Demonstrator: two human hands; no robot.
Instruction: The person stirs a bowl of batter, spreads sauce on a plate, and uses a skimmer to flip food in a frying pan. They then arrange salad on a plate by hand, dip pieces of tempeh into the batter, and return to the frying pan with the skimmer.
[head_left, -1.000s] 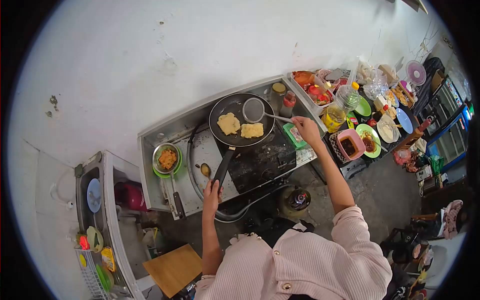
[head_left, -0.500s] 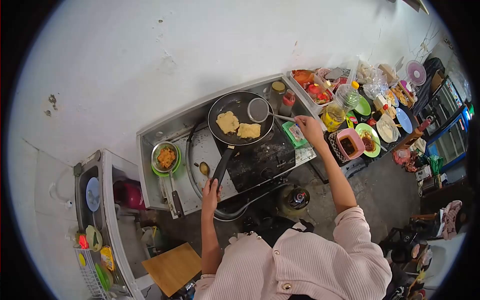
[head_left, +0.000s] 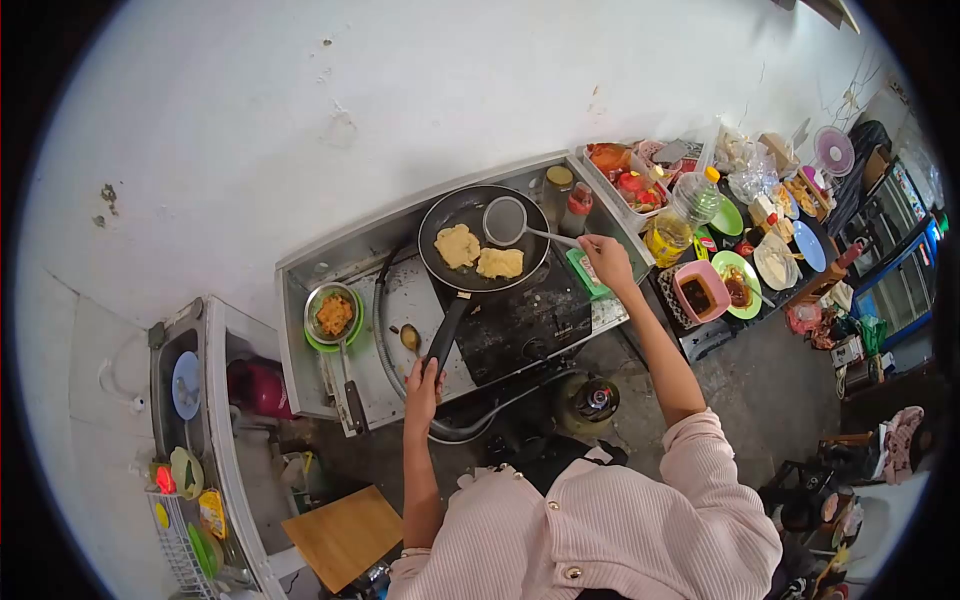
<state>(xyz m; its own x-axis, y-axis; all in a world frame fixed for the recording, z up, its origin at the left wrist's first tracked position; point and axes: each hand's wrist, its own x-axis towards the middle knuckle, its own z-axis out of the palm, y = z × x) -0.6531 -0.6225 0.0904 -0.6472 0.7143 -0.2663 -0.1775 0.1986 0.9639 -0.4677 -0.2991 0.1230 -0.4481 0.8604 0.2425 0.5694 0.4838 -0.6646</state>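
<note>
With the fingers of the left hand (head_left: pixel 423 393) wrapped tightly around the handle (head_left: pixel 449 335) of the frying pan (head_left: pixel 460 212). With those of the right hand (head_left: pixel 606 260) pinching the stem of a round mesh skimmer (head_left: pixel 505 220) from the right of the pan. Compared with half a second ago, shifted slightly inward from the pan's right rim. Impossible to tell contact with the pan from clearance above it. Inside the pan, beside the skimmer: a left golden piece (head_left: pixel 457 247) and a right golden piece (head_left: pixel 500 263), lying much as before. Judging by that, moving only the skimmer, without carrying either piece. Below the pan, a black stove (head_left: pixel 555 312); left of it, on the metal surface (head_left: pixel 412 290), a spoon (head_left: pixel 409 338); farther left, a strainer (head_left: pixel 355 407) with orange food (head_left: pixel 334 315).
</note>
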